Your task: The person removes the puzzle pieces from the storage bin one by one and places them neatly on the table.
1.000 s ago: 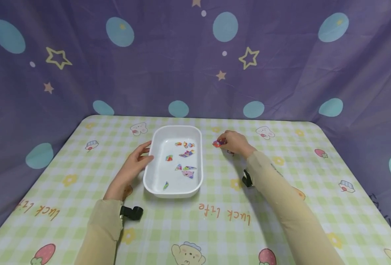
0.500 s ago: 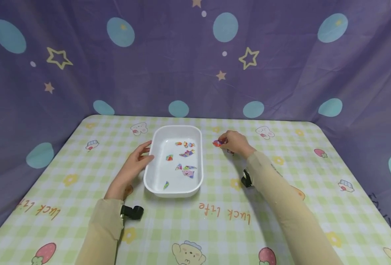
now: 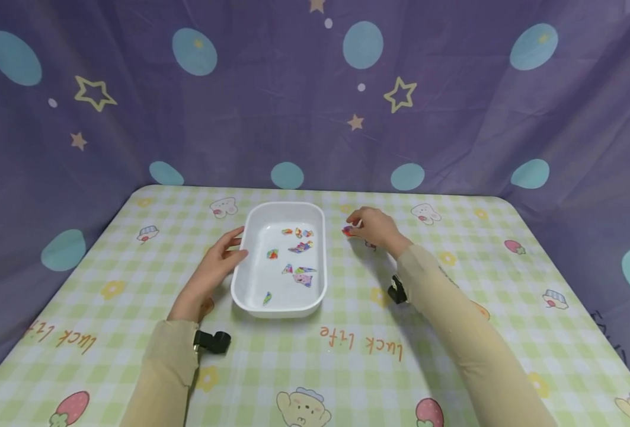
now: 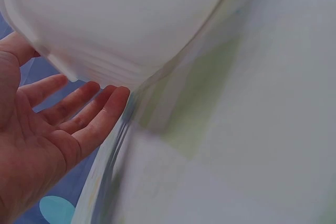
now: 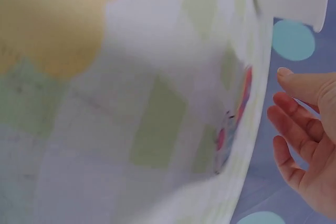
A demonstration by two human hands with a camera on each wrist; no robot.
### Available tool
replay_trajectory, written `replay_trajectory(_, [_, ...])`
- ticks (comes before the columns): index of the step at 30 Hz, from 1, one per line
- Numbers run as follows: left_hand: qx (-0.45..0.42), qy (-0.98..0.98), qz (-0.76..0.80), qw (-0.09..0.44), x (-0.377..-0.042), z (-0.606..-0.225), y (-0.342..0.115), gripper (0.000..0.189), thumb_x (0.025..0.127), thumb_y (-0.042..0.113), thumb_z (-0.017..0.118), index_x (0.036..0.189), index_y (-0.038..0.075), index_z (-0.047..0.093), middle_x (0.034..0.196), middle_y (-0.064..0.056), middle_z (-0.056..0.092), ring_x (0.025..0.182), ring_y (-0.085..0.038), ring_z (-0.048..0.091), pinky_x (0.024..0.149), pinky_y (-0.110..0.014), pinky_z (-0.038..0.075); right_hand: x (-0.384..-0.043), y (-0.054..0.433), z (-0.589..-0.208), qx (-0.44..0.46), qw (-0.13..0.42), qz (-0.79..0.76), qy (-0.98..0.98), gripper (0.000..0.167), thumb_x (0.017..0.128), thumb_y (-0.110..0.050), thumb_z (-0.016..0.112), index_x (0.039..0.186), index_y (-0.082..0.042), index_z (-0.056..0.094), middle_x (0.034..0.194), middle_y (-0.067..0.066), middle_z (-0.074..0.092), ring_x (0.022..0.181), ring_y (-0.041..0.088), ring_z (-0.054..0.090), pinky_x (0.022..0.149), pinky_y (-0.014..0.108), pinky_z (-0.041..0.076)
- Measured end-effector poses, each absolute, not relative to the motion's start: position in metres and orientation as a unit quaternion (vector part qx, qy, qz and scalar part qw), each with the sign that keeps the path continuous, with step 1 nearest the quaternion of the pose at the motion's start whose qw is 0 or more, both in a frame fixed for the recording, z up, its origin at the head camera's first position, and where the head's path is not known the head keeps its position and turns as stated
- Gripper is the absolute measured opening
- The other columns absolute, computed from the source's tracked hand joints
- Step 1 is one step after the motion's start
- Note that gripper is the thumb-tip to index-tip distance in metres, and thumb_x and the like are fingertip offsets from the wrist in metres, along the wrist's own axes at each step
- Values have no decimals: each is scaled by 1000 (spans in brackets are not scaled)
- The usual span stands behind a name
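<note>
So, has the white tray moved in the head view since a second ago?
No. The white tray sits in the same place against the orange lettering nearest it; no visible shift either way.

Setting curtained off, room type undeterminable: purple star-print curtain [image 3: 272, 118] at far, left, right; checked cartoon-print tablecloth [image 3: 272, 365].

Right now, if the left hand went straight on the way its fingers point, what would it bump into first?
Most likely the side of the white tray: the fingertips of the left hand are right at it, though whether they all touch is hard to tell.
</note>
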State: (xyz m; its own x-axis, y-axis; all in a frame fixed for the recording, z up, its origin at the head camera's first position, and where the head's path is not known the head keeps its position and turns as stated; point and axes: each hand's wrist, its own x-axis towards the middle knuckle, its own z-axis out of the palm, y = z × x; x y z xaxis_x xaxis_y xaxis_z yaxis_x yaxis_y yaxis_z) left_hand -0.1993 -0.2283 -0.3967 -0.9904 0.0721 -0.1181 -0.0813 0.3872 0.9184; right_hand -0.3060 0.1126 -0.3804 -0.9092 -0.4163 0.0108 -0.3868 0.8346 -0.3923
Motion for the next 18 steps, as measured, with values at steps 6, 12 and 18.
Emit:
replay_trajectory(6, [0, 834, 549, 65, -199, -396, -230, 60, 92, 30, 52, 144, 28, 23, 141, -12, 33, 119, -31, 42, 98, -47, 35, -298, 102, -366, -247, 13, -196, 949, 28, 85, -21, 64, 111, -10, 65, 100, 4, 63, 88, 19, 60, 74, 36, 49])
replay_trajectory(12, [2, 831, 552, 68, -199, -396, -230, 61, 91, 32, 52, 145, 28, 22, 141, -11, 33, 119, -31, 42, 98, -46, 35, -287, 87, -351, -288, -17, -178, 941, 26, 85, -22, 64, 109, -13, 65, 97, 1, 62, 83, 15, 59, 71, 31, 49])
replay_trajectory(18, [3, 832, 551, 66, -200, -397, -228, 61, 91, 33, 52, 145, 28, 23, 141, -11, 33, 119, -31, 42, 98, -46, 36, -271, 69, -340, -337, -51, -158, 927, 24, 84, -20, 65, 107, -14, 66, 96, 0, 62, 83, 14, 59, 69, 27, 48])
